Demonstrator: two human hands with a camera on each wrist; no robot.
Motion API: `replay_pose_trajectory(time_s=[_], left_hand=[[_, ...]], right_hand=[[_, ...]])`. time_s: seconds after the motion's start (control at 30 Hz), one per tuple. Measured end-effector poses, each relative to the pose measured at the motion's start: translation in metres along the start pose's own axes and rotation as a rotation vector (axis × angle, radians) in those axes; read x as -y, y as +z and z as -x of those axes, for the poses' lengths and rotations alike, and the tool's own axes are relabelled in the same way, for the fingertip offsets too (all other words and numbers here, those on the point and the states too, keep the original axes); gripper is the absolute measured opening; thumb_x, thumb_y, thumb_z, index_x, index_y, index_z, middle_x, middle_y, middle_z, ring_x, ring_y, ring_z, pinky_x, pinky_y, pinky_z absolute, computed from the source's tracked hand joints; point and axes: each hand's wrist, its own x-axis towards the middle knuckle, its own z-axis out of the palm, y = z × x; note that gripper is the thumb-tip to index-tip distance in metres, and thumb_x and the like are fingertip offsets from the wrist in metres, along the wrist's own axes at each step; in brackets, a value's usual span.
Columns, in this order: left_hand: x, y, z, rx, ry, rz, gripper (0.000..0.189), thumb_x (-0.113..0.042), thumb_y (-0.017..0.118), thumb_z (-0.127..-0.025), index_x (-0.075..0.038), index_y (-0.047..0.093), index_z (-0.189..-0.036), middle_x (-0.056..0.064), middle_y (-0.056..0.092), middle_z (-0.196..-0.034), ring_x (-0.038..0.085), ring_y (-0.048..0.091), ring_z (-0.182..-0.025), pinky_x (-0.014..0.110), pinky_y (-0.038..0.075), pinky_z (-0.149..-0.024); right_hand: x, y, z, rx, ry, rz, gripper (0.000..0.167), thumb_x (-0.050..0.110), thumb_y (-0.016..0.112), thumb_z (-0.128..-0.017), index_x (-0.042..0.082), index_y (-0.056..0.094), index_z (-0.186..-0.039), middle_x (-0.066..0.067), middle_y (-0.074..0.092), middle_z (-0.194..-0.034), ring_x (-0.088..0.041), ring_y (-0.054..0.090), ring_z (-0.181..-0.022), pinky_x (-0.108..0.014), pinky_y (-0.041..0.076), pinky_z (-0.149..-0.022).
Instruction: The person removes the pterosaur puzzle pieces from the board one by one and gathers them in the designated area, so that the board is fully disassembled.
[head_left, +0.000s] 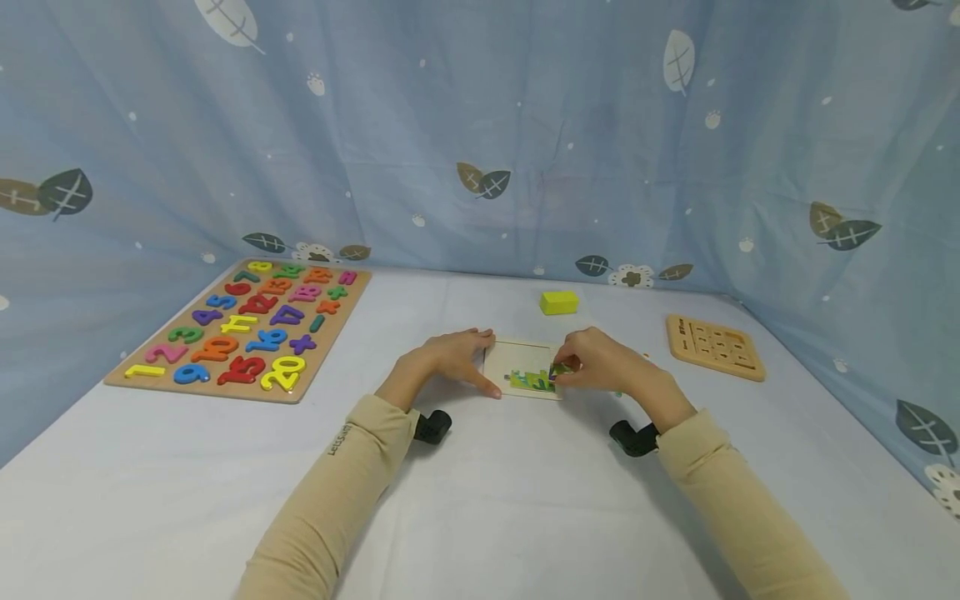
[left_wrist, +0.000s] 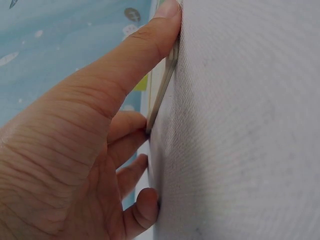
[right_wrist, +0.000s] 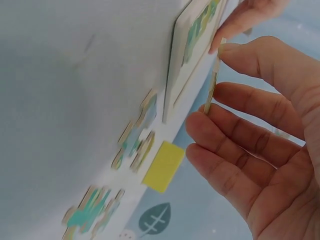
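A small pale wooden puzzle tray (head_left: 513, 353) lies on the white table, with green-patterned jigsaw pieces (head_left: 528, 381) along its front part. My left hand (head_left: 454, 358) rests at the tray's left side. Its thumb (left_wrist: 145, 45) reaches along the near edge while the other fingers touch the far-left edge and the table. Over the tray's right side, my right hand (head_left: 597, 360) pinches a thin jigsaw piece (right_wrist: 215, 82) between thumb and fingers. In the right wrist view the piece is seen edge-on, so its picture is mostly hidden. Loose jigsaw pieces (right_wrist: 136, 134) lie beside the tray.
Behind the tray stands a yellow block (head_left: 558, 303). A large board of coloured numbers (head_left: 247, 327) lies at the left, and a small wooden number board (head_left: 715, 347) at the right. A blue leaf-print curtain (head_left: 420, 142) hangs behind the table.
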Motion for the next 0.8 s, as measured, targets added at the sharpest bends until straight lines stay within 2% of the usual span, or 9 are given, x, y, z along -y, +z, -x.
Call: replay_pose_trajectory(time_s=[0.23,0.47,0.8], left_hand=[[0.000,0.000,0.001,-0.006,-0.002,0.006,0.102,-0.054,0.075,-0.075,-0.015,0.023,-0.154,-0.002,0.018,-0.162,0.022,0.012,-0.150,0.051,0.020,-0.119],[0.001,0.001,0.000,-0.015,-0.005,0.001,0.101,-0.054,0.075,-0.075,-0.015,0.024,-0.154,-0.001,0.019,-0.161,0.023,0.014,-0.150,0.050,0.021,-0.119],[0.000,0.000,0.000,-0.011,0.000,-0.006,0.101,-0.054,0.075,-0.076,-0.015,0.024,-0.154,0.000,0.020,-0.161,0.023,0.013,-0.150,0.049,0.020,-0.119]], right_hand=[[-0.007,-0.001,0.013,-0.008,-0.016,-0.002,0.019,0.011,0.072,-0.083,-0.001,0.074,-0.097,-0.004,0.065,-0.082,-0.011,0.053,-0.072,-0.022,0.046,-0.063],[-0.016,0.001,0.024,-0.023,-0.046,-0.013,0.016,0.011,0.073,-0.081,0.001,0.075,-0.093,-0.006,0.068,-0.085,-0.008,0.057,-0.072,-0.020,0.049,-0.062],[-0.019,0.004,0.035,-0.003,-0.040,-0.070,0.016,0.008,0.072,-0.080,0.001,0.076,-0.093,-0.006,0.069,-0.085,-0.005,0.056,-0.071,-0.019,0.049,-0.062]])
